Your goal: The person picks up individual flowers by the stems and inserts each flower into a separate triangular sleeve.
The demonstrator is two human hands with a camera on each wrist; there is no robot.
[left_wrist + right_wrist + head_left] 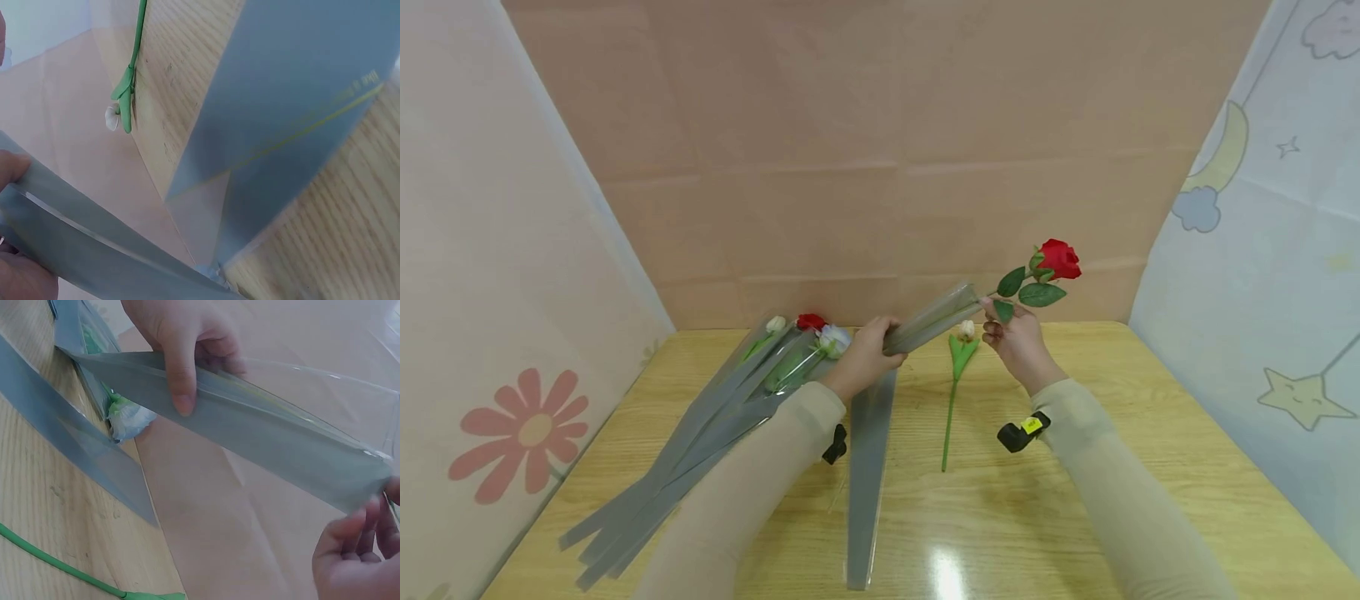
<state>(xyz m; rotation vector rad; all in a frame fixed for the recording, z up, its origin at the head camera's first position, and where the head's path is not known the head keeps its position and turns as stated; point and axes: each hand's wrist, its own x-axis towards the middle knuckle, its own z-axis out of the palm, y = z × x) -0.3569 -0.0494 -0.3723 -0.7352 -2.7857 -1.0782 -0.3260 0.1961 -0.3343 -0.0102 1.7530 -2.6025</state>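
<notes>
My left hand [867, 354] grips a grey, clear-fronted flower sleeve [931, 318] around its middle, thumb across the front. The sleeve slants up to the right above the table. At its mouth my right hand [1021, 348] pinches the stem of a red rose [1060, 259] just below its green leaves [1041, 294]. Part of the rose's stem runs inside the sleeve, while the bloom stands outside. In the right wrist view, the right fingertips [369, 515] are right at the sleeve's open edge. A white tulip [961, 354] lies on the table between the hands.
Another flat grey sleeve [871, 500] lies beneath the left hand. To the left, several sleeves [681, 454] overlap, holding a white tulip [776, 324], a red flower [811, 322] and a pale blue-white flower [833, 340]. Behind the wooden table [1075, 500] rises a pinkish-brown backdrop [850, 167].
</notes>
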